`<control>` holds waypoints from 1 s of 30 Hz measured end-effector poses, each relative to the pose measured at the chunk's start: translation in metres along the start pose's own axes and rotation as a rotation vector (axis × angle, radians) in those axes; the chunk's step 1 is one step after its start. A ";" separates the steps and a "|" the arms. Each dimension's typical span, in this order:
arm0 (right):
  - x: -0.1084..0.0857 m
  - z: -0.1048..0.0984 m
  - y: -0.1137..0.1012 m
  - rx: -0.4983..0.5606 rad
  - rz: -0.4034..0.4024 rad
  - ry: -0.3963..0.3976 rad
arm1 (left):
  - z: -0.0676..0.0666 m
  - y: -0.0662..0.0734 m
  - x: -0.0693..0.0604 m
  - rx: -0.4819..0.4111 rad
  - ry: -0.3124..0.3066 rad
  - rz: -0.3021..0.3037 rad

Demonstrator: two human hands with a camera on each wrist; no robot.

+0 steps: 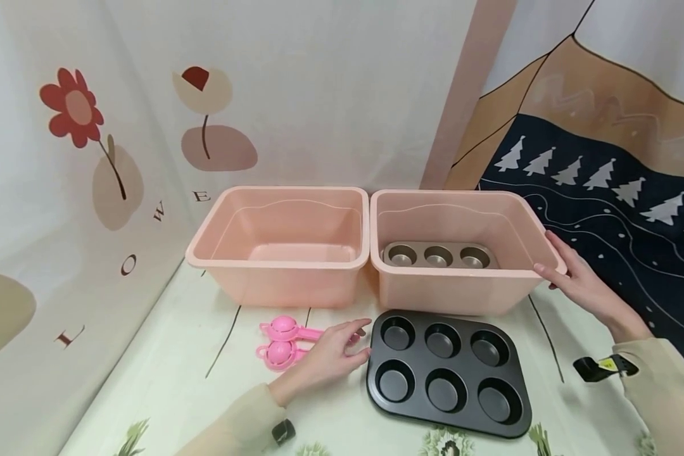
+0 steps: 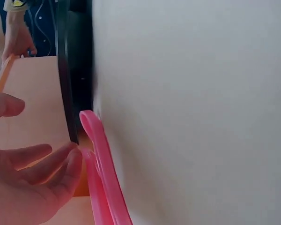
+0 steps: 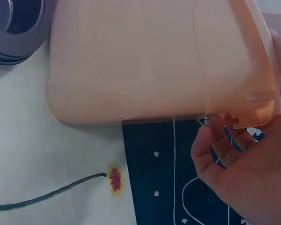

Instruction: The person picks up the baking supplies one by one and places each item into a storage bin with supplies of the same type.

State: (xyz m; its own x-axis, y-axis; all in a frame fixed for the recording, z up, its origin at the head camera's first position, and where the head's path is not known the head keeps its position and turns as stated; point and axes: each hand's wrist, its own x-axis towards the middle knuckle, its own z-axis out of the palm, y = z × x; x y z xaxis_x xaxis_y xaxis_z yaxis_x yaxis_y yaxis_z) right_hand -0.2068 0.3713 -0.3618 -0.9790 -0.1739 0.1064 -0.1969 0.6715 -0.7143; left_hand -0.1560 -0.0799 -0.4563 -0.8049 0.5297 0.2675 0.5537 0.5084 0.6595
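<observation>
One black pan [image 1: 446,363] lies before a pink bin [image 1: 462,292] in the head view; the right hand [image 1: 589,291] grips that bin, whose shifting could jar the pan. Left wrist view: the left hand's [image 2: 33,187] loose, parted fingers, beside the pan, could snag pink scoops [image 2: 109,176]. Right wrist view: curled fingertips might slip.

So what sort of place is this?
Probably a makeshift indoor filming corner: printed fabric hangs at the back, a flower-patterned cloth lies below, and pink bins stand behind a black muffin tray.
</observation>
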 end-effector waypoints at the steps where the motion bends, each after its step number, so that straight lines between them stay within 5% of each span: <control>1: 0.000 0.000 0.000 0.002 0.003 0.000 | 0.001 0.000 0.001 -0.011 -0.003 -0.002; 9: 0.000 0.001 0.002 0.026 0.022 0.003 | 0.005 0.006 0.009 -0.176 -0.071 -0.050; 18: -0.003 0.002 0.001 0.059 0.013 0.011 | 0.012 0.003 0.008 -0.283 -0.079 -0.156; 30: -0.002 0.002 0.001 0.054 0.021 0.001 | 0.014 -0.009 0.009 -0.682 -0.201 -0.336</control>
State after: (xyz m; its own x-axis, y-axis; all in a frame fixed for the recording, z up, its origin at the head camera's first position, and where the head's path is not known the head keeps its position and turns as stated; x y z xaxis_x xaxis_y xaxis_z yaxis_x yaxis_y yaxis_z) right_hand -0.2051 0.3705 -0.3638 -0.9829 -0.1595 0.0921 -0.1736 0.6348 -0.7529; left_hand -0.1650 -0.0699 -0.4694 -0.8162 0.5669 -0.1116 -0.0176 0.1686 0.9855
